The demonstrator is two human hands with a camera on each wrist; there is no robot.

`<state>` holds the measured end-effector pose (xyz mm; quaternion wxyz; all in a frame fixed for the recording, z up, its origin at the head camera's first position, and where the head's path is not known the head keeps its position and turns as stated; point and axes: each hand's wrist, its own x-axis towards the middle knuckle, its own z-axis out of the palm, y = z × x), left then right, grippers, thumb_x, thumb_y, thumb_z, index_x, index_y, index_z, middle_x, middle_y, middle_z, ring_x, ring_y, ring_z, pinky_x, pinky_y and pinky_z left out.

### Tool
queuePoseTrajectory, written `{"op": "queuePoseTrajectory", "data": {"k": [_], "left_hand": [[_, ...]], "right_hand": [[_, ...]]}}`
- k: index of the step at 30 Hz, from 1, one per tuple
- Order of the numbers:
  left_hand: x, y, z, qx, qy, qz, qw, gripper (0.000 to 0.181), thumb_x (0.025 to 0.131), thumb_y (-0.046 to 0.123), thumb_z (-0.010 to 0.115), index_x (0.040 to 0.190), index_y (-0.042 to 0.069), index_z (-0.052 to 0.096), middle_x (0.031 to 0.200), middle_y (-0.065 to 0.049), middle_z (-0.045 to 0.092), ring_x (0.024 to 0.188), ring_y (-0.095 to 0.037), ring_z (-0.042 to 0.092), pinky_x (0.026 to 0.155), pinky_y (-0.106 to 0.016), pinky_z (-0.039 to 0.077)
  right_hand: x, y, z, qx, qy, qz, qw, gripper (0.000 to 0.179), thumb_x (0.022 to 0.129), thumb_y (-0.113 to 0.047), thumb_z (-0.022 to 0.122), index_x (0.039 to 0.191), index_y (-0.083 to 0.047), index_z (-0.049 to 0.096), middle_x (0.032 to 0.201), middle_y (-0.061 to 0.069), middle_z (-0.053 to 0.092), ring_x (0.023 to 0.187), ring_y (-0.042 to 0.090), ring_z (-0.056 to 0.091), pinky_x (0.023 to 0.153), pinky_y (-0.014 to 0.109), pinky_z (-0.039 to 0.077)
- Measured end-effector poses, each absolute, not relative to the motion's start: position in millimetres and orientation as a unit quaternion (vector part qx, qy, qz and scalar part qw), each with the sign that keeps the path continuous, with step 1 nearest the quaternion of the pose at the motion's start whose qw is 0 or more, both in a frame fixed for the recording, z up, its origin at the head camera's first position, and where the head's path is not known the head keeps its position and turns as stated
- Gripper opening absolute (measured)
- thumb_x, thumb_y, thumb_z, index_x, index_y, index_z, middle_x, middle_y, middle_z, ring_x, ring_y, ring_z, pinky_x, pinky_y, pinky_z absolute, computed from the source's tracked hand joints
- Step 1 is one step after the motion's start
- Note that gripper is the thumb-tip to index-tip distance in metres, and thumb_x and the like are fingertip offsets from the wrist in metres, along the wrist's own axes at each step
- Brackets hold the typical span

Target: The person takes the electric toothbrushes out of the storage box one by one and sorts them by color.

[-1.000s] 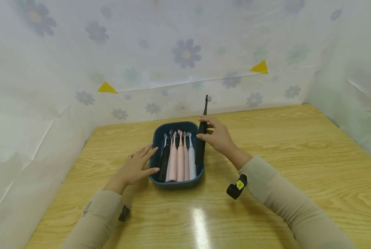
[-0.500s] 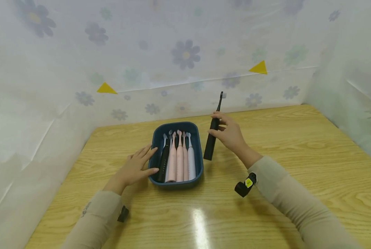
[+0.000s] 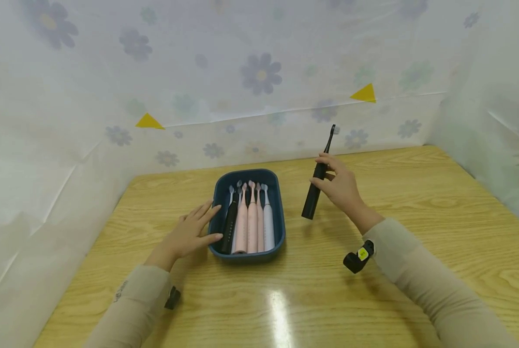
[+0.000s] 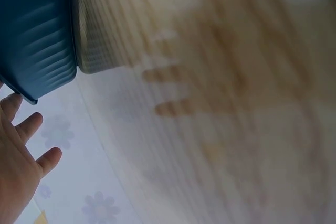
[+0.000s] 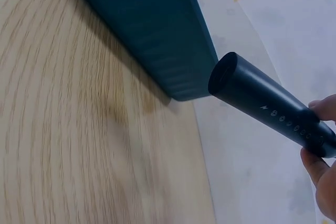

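Before a white flower-printed sheet (image 3: 215,48), above a yellow wood-grain table (image 3: 409,198), holds up a slim black electric toothbrush (image 3: 319,171).

Pinches it between thumb and fingers of the right hand (image 3: 343,187), brush head up and leaning right, base clear of the table, apart from and right of a dark-blue, round-cornered tub (image 3: 247,258). Touches the tub's left rim with the left hand (image 3: 191,234), fingers spread and nearly straight. Has pink, white and black electric toothbrushes (image 3: 252,227) lying inside the tub.
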<state>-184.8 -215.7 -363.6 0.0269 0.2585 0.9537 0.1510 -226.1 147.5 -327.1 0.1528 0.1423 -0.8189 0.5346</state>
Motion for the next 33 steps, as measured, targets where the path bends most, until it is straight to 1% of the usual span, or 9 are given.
{"op": "queuePoseTrajectory", "data": {"k": [8,15,19,26,33], "left_hand": [[-184.9,-215.8,-365.2,0.26,0.953,0.153,0.026,0.073,0.081,0.055,0.044,0.139,0.018,0.018,0.144,-0.006,0.008,0.126,-0.037,0.013,0.089,-0.063,0.011],[-184.6,-216.3,-367.4,0.262,0.952,0.155,0.02,0.072,0.082,0.054,0.044,0.139,0.019,0.019,0.144,-0.006,0.009,0.126,-0.036,0.014,0.089,-0.063,0.012],[-184.7,-216.2,-368.1,0.264,0.952,0.156,0.017,0.072,0.082,0.054,0.045,0.139,0.018,0.019,0.143,-0.007,0.01,0.125,-0.036,0.014,0.089,-0.063,0.013],[-185.1,-216.3,-367.7,0.264,0.951,0.159,0.02,0.071,0.082,0.052,0.046,0.139,0.019,0.019,0.143,-0.007,0.01,0.126,-0.035,0.013,0.089,-0.063,0.012],[-185.5,-216.4,-367.8,0.262,0.952,0.156,0.02,0.071,0.082,0.052,0.045,0.139,0.02,0.018,0.144,-0.007,0.009,0.126,-0.035,0.013,0.089,-0.063,0.012]], "right_hand": [[-226.9,166.8,-335.3,0.124,-0.819,0.526,0.191,0.045,0.076,-0.002,0.063,0.119,-0.001,0.049,0.132,0.008,0.035,0.103,0.027,0.044,0.084,0.038,0.041],[-228.8,182.4,-339.0,0.104,-0.825,0.52,0.197,0.046,0.076,-0.002,0.063,0.119,0.0,0.048,0.132,0.008,0.034,0.105,0.027,0.043,0.085,0.038,0.04],[-230.1,193.4,-341.7,0.094,-0.835,0.499,0.212,0.045,0.076,0.0,0.063,0.119,0.001,0.048,0.131,0.011,0.035,0.103,0.028,0.044,0.084,0.039,0.04],[-232.5,213.6,-345.5,0.089,-0.847,0.464,0.244,0.045,0.075,0.002,0.062,0.118,0.003,0.048,0.13,0.012,0.035,0.099,0.03,0.046,0.083,0.041,0.04],[-235.1,228.3,-348.4,0.08,-0.856,0.436,0.264,0.044,0.075,0.004,0.062,0.117,0.006,0.048,0.129,0.017,0.036,0.101,0.035,0.044,0.081,0.044,0.04]]}}
